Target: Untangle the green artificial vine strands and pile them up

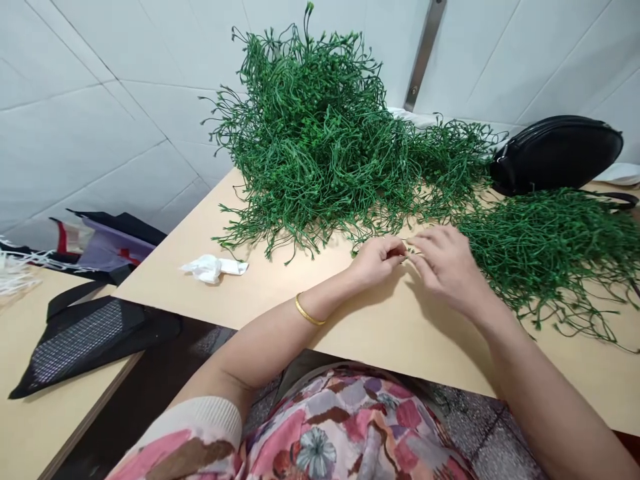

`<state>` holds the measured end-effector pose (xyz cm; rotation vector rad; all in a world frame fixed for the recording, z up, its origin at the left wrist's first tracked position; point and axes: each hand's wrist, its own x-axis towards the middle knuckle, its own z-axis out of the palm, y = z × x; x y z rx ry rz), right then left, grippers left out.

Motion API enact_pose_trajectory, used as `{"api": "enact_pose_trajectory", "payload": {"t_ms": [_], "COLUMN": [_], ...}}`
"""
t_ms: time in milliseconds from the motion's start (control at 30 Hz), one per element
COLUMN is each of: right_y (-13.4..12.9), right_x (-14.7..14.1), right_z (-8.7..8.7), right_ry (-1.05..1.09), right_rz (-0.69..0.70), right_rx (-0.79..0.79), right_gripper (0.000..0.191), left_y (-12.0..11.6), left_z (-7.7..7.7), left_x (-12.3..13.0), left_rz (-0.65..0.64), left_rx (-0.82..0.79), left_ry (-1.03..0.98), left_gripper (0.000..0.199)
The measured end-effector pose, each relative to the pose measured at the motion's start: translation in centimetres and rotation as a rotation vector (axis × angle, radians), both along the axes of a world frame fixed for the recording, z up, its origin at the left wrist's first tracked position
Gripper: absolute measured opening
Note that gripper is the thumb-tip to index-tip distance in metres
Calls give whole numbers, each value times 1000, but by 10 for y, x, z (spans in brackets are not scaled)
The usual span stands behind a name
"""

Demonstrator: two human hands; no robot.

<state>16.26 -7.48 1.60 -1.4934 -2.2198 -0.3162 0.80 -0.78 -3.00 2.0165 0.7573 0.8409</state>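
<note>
A large heap of thin green cords with small knobbed ends rises at the back of the light wooden table. To the right spreads a lower heap of similar green cords. Just in front of the heaps, my left hand and my right hand meet fingertip to fingertip. Both hands are pinched closed around a small piece of green cord, mostly hidden by the fingers. A gold bangle circles my left wrist.
A crumpled white tissue lies on the wooden table to the left. A black bag stands at the back right. Further left, a black mesh pouch rests on another table. A tiled wall rises behind.
</note>
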Motion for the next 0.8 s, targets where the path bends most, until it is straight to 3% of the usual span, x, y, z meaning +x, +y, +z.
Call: {"api": "enact_pose_trajectory", "payload": {"t_ms": [133,267,400,567,667,800], "right_y": [13,17,19,21,21,19], "right_x": [-2,15,25,28,27,22], "right_z": [-20,-21,-23,-25,-23,-21], "right_ry": [77,397,709,1052,1086,1074], "right_rz": [-24,-97,-144,-157,-129,-53], "right_rx": [-184,-250,-311,-395,-423,-422], "right_gripper": [25,26,29,37,42,45], "left_y": [-1,0,-1,-8,-8,-6], "left_z": [4,13,20,19,15,9], "left_x": [-2,-8,-12,-10,-7,-4], "left_rz": [78,285,372,290,243,137], "left_rx": [36,156,249,495,617,462], "left_ry": [-25,-206,-321,-185,-49,164], "left_gripper": [9,12,13,16,19,21]}}
